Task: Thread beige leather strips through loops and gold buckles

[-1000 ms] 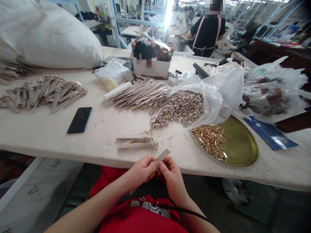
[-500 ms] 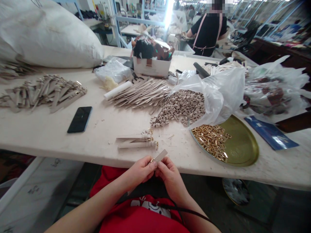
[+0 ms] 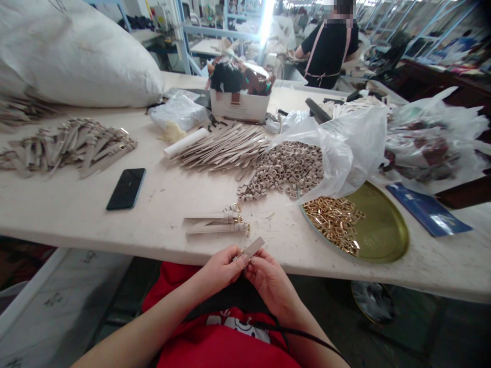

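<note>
left hand pinches flat beige strap

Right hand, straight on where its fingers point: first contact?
Likely the strap held in the left hand, just ahead of the right hand; depth is unclear, so they may be touching.

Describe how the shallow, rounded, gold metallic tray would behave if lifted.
The tray would probably feel heavier on its left, where small rectangular gold metallic buckles are heaped. Tilted, they might slide across its bare side.
</note>
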Demonstrator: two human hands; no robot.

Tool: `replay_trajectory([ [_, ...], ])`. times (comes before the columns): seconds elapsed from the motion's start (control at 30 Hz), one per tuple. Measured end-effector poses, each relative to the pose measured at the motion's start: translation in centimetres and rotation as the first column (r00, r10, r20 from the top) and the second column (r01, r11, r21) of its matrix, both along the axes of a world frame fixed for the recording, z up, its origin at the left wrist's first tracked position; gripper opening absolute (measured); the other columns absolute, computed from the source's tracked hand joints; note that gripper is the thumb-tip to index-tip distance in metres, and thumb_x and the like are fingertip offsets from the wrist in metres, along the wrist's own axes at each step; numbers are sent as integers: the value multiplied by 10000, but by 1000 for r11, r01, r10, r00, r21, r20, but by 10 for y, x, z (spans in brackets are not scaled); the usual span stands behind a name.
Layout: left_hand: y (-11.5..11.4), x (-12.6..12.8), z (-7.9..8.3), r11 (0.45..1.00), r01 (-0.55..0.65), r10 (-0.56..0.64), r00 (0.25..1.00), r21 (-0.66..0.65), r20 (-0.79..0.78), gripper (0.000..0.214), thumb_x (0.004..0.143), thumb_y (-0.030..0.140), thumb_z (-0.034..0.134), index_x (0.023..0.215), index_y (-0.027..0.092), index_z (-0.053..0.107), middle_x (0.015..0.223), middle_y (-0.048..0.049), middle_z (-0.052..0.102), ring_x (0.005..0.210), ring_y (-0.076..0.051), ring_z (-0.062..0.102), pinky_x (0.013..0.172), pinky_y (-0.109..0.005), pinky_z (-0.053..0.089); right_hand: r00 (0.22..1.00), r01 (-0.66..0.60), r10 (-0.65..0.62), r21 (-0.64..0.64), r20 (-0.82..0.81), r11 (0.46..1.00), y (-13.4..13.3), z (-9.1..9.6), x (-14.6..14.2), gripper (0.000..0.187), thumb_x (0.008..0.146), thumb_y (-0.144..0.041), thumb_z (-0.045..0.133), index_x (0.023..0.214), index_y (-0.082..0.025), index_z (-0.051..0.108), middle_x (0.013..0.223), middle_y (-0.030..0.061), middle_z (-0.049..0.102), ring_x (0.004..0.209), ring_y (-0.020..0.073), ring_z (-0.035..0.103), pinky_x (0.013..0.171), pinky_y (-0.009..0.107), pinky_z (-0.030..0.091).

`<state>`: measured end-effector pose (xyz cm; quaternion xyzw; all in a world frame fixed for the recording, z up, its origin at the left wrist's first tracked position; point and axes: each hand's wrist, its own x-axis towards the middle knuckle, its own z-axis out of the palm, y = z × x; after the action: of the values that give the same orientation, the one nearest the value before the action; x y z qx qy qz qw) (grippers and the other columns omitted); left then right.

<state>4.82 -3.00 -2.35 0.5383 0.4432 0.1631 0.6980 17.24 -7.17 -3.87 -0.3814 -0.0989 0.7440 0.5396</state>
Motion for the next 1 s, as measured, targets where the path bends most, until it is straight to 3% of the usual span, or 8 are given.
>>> replay_trajectory([
  [0.2,-1,1,0,997,-28,28,1000,-76,-5,296,766,458,454,683,178,410,417,103,335,331,-42,263,324,-164,181,984,-27,17,54,179,998,-3,2,0,97,736,-194,599,828,-193,568,732,-28,564,612,80,477,597,207,390],
  [0.37,0,1,-2,1000,-25,24,998,-7,-54,205,791,338,418,679,167,428,532,60,472,369,-45,410,368,-152,296,830,-82,-41,194,556,978,-1,-7,5,122,753,-303,595,758,-192,544,684,-21,566,646,122,501,624,247,396],
  [0.57,-3,4,-8,999,9,-5,996,45,-91,223,812,344,378,677,174,430,532,67,448,346,-42,332,341,-162,242,777,-148,-29,227,629,963,2,-11,11,111,765,-306,560,784,-197,545,708,-7,576,658,145,514,628,272,408],
  [0.73,-8,1,1,988,63,-44,989,142,-138,266,825,371,378,657,176,445,518,64,427,404,-64,343,388,-178,262,460,-171,-213,321,862,931,-5,-5,16,109,727,-246,594,636,-218,541,645,-9,515,624,144,462,588,269,350],
  [0.8,-8,-1,6,970,81,-43,985,228,-168,311,819,399,409,610,171,439,515,58,425,456,-72,368,434,-183,277,496,-186,-168,293,852,938,-4,-5,19,99,733,-250,592,657,-217,537,629,-18,499,603,137,450,575,266,342],
  [0.87,-7,-1,8,959,94,-45,982,267,-184,354,801,437,446,572,169,420,498,56,420,479,-79,375,457,-189,278,645,-205,-38,221,763,953,-1,-6,20,117,742,-279,590,682,-212,514,602,-34,486,567,123,434,550,254,343],
  [0.93,-4,-1,7,966,78,-34,983,247,-178,367,782,465,473,571,171,408,480,59,420,459,-78,371,447,-192,276,764,-236,63,188,642,953,3,-4,21,153,739,-311,602,690,-206,502,601,-39,493,566,116,440,551,247,349],
  [1.0,-1,0,3,980,15,11,991,201,-131,327,754,469,512,647,174,423,508,64,450,430,-75,385,423,-190,284,806,-263,104,196,582,945,7,0,22,182,732,-342,613,685,-199,511,614,-35,510,583,116,454,566,245,353],
])
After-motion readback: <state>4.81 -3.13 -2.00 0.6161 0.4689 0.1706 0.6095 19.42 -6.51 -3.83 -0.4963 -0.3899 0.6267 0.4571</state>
